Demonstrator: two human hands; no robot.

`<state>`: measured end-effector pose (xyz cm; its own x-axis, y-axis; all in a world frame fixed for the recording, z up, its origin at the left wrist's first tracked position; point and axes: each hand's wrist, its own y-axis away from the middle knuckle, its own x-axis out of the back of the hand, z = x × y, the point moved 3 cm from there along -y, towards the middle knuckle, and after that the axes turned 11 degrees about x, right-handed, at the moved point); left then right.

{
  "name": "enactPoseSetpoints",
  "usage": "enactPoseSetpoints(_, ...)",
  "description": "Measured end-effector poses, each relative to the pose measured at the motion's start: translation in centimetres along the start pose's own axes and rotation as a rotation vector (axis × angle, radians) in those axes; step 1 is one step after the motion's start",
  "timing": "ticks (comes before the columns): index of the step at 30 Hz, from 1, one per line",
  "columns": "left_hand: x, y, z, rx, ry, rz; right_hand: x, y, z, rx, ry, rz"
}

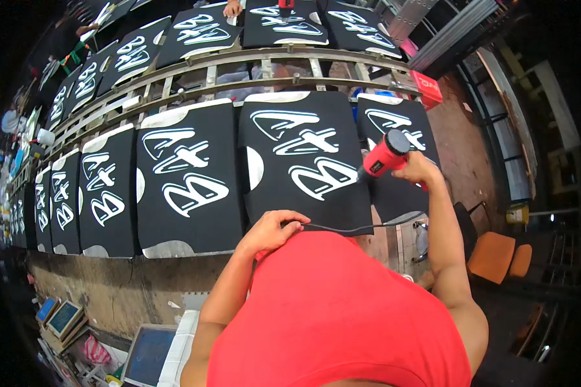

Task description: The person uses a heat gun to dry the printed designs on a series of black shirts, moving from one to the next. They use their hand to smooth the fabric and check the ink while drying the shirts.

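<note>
My right hand (pixel 418 169) is closed around the handle of a red heat gun (pixel 382 158) with a dark round back end. The gun's nozzle points down and left, close over the right edge of a black fabric piece (pixel 271 205) printed with large white letters. My left hand (pixel 274 229) rests at the near edge of that piece, thumb and fingers closed on the gun's black power cord (pixel 348 230). From there the cord runs right, across the front of the fabric, toward my right arm. Another printed black piece (pixel 393 193) lies partly under the gun and my right hand.
Several similar printed pieces (pixel 187 226) line up to the left. Beyond a metal rail frame (pixel 239 58) is a second row, with another person's hand (pixel 233 8) and a second red tool (pixel 286 6). A red box (pixel 426 89) and an orange chair (pixel 491 257) stand right.
</note>
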<state>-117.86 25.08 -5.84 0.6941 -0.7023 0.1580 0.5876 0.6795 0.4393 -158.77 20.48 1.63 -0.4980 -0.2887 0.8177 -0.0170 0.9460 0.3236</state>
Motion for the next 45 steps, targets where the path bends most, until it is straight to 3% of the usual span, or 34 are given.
enactPoseSetpoints(4,0.5,0.1,0.4,0.048,-0.009,-0.005,-2.0,-3.1,2.5,0.145,0.195,0.056)
enactPoseSetpoints(8,0.3,-0.3,-2.2,-0.129,-0.017,0.056,-2.3,-4.2,-2.0,-0.055,0.086,-0.096)
enactPoseSetpoints(11,0.7,1.3,-0.6,0.027,0.035,0.035,-3.4,-6.0,-3.3,0.286,0.194,0.057)
enactPoseSetpoints(13,0.8,1.9,0.2,0.159,0.051,0.052,-3.7,-7.5,-2.9,0.294,0.178,-0.008)
enactPoseSetpoints(15,0.6,1.7,-0.6,0.139,0.056,0.062,-3.3,-6.9,-6.3,0.207,0.091,-0.102)
enactPoseSetpoints(18,0.7,1.9,-0.2,0.127,0.077,0.071,-4.5,-7.7,-7.3,0.349,0.158,0.023)
enactPoseSetpoints(22,0.8,2.0,-0.4,0.132,0.093,0.070,-4.3,-7.5,-8.0,0.180,0.160,-0.215)
enactPoseSetpoints(24,0.9,2.1,-0.3,0.144,0.101,0.070,-5.0,-7.3,-7.8,0.312,0.252,-0.113)
enactPoseSetpoints(28,0.9,2.0,-0.6,0.117,0.091,0.067,-5.2,-6.5,-8.4,0.136,0.183,-0.270)
enactPoseSetpoints(31,0.8,1.4,-1.2,0.075,0.065,0.063,-6.0,-6.7,-9.4,0.290,0.304,-0.158)
enactPoseSetpoints(45,1.1,1.9,-2.1,0.078,0.090,0.092,-9.0,-9.1,-15.3,0.417,0.294,-0.236)
